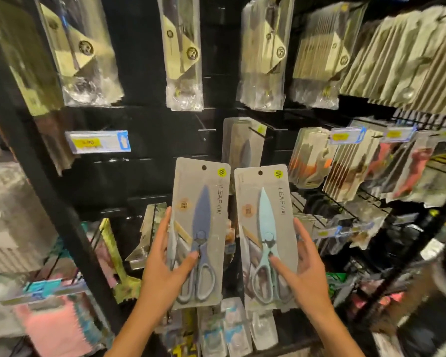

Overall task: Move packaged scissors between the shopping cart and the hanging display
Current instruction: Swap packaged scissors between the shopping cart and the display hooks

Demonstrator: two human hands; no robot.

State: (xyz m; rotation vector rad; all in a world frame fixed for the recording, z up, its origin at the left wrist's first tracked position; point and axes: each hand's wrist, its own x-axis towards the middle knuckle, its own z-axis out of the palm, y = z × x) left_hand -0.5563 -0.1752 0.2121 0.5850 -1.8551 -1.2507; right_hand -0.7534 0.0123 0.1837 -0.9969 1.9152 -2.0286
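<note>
My left hand (166, 264) grips a grey card pack of dark blue scissors (200, 228) by its lower left edge, thumb across the front. My right hand (303, 266) grips a matching pack of light blue scissors (264, 235) by its lower right edge. Both packs stand upright side by side in front of the black hanging display (150, 140). Just above them, one more pack of the same kind (242, 148) hangs on a peg (259, 132). An empty peg (204, 126) sticks out to its left. No shopping cart is in view.
Rows of clear packs with other scissors hang across the top (183, 55). Packs of coloured tools fill the pegs at right (353, 163). A yellow price tag (98, 143) sits at left. Small packs hang below my hands (227, 328). A black upright post (44, 176) runs down the left.
</note>
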